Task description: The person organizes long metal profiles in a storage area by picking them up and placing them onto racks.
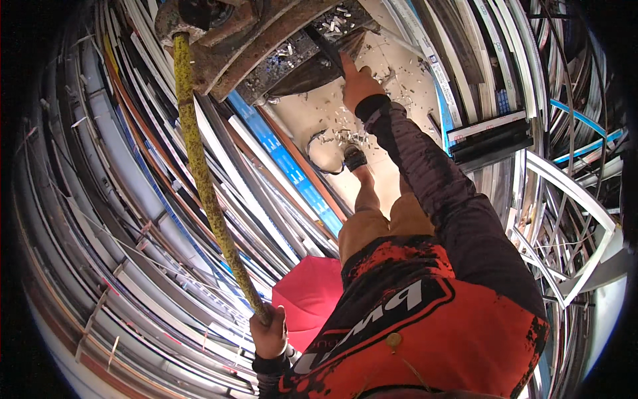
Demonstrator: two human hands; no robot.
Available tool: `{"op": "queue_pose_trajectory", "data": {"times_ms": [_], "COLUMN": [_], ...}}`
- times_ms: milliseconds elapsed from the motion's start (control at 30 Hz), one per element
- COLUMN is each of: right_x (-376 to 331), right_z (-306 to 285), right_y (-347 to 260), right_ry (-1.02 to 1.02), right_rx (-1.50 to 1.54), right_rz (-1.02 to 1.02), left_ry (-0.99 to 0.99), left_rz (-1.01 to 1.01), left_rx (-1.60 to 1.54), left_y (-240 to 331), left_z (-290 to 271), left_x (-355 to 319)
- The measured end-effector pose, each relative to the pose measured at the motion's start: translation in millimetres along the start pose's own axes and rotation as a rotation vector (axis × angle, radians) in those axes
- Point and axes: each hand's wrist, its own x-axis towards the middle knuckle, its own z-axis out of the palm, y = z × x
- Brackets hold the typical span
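Left hand [269, 332] clamped on long yellow-wrapped lever handle [203, 173]; right hand [359, 83], fingers apparently apart, rests beside rusty machine bed [292, 56]. Metal offcuts [345, 136] litter floor; cutting seemingly unfinished.

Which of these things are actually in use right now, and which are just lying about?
In use: left hand gripping the long yellow lever; right hand at the rusty machine.
Lying about: stacked profiles, metal chips on the floor, red stool.
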Motion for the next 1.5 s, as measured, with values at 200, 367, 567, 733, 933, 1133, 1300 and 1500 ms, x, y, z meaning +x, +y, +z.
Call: {"op": "queue_pose_trajectory", "data": {"times_ms": [200, 367, 567, 733, 933, 1133, 1300, 1500], "right_x": [0.3, 12.5, 54.2, 50.2, 57.9, 61.9, 70.5, 70.6], "right_z": [-3.0, -1.7, 2.5, -8.4, 3.5, 4.6, 3.5, 4.9], "right_y": [2.6, -1.7, -22.0, -15.5, -60.3, -5.1, -12.6, -21.7], "right_ry": [-0.024, -0.044, -0.058, -0.115, -0.106, -0.160, -0.047, -0.247], "right_rx": [0.062, 0.112, 0.027, 0.024, -0.024, -0.054, -0.028, -0.068], "right_rz": [0.008, -0.017, 0.023, 0.065, 0.017, 0.065, 0.154, 0.044], "left_ry": [0.010, 0.005, -0.006, -0.025, 0.079, 0.054, 0.155, 0.286], "left_rz": [-0.006, 0.024, 0.012, 0.126, 0.405, 0.477, 0.363, 0.451], "left_rx": [0.083, 0.125, 0.158, 0.203, -0.046, 0.252, 0.414, 0.461], "left_y": [-5.3, -18.7, -17.7, -48.5, -134.7, -118.6, -9.9, -2.0], "left_z": [-5.3, -11.1, -13.4, -7.9, 147.1, 98.8, 5.0, -2.6], "left_x": [1.7, 0.8, 6.3, 30.3, 300.8, 181.3, 8.2, -5.9]}}
